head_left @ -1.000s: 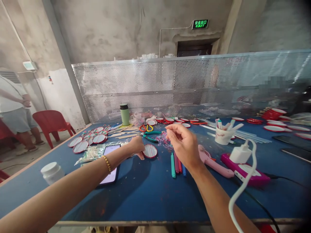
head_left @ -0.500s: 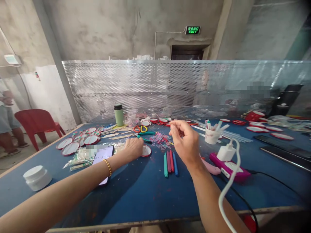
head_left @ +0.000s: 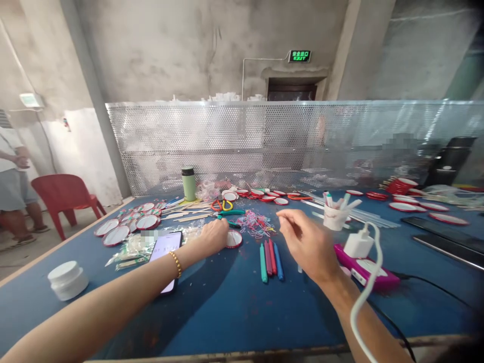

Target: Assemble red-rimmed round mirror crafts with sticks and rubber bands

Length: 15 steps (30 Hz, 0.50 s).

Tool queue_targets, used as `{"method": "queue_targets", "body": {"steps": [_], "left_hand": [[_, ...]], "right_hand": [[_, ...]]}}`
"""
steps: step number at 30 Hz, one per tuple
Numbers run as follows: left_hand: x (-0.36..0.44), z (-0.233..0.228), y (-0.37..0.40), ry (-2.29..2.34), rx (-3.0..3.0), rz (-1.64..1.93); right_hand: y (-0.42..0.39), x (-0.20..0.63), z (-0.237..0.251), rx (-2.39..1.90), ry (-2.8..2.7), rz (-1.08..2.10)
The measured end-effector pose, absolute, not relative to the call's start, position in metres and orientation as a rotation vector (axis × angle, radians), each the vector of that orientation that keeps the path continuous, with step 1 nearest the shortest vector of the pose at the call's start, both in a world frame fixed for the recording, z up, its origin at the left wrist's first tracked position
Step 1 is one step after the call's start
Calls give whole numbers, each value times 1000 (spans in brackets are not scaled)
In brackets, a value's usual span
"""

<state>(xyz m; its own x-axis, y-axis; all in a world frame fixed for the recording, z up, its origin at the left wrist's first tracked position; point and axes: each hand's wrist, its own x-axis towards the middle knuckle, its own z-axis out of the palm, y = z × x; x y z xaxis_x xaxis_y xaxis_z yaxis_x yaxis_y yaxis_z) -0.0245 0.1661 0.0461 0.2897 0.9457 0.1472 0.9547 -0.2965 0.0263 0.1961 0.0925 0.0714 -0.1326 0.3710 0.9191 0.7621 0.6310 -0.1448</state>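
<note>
A: Crowded bench (head_left: 227,312) tonight! Where's the left hand (head_left: 215,236)?

B: Mid-bench, at a white disc (head_left: 235,240) with a red rim, hiding its left edge. Fingers bent down; gripping or merely touching, I can't tell.

A: And over goes our eye to the right hand (head_left: 308,242)!

B: Raised above the bench, fingers curled, thumb and forefinger close together. Anything between them? Can't tell.

A: Obstacles?

B: Plenty! A white cable (head_left: 358,303) crosses in front of the right forearm, running from a white plug (head_left: 358,245) on a purple block (head_left: 389,279). The left forearm covers part of a phone (head_left: 166,248). Beyond the disc, teal-handled pliers (head_left: 233,212) and a colourful tangle of strands (head_left: 257,224); behind everything, a perforated metal screen (head_left: 196,141).

A: Any writing?

B: The green sign (head_left: 300,56) reads "安全出口" and "EXIT". Digits show on the phone, too blurred to trust.

A: Numbers, please!

B: Four coloured sticks (head_left: 263,263) between the hands: teal, dark pink, red, blue. One green bottle (head_left: 188,185), one white jar (head_left: 68,280), one cup (head_left: 335,219) of pens, two dark flat slabs (head_left: 451,252) far right. The other discs (head_left: 147,222) at left overlap too much to count. Off the bench, one red chair (head_left: 62,194), with a person (head_left: 13,171) standing beside it!
</note>
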Motion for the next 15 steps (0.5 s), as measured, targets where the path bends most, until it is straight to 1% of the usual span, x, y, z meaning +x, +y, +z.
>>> {"method": "queue_targets", "body": {"steps": [5,8,11,13,15], "left_hand": [[-43,61,123,-1642,-2553,-282],[-61,71,80,-1453,-2881,-377],[-79,84,55,-1422,-3169,-413],[-94,97,66,-1456,-3118,-435],[-113,109,99,-1589,-2742,-355]], "right_hand": [[91,192,84,-788,-1915,-560],[99,189,92,-723,-1978,-603],[109,185,88,-715,-1969,-557],[114,182,81,-737,-1949,-509],[115,181,73,-749,-1937,-496]]}}
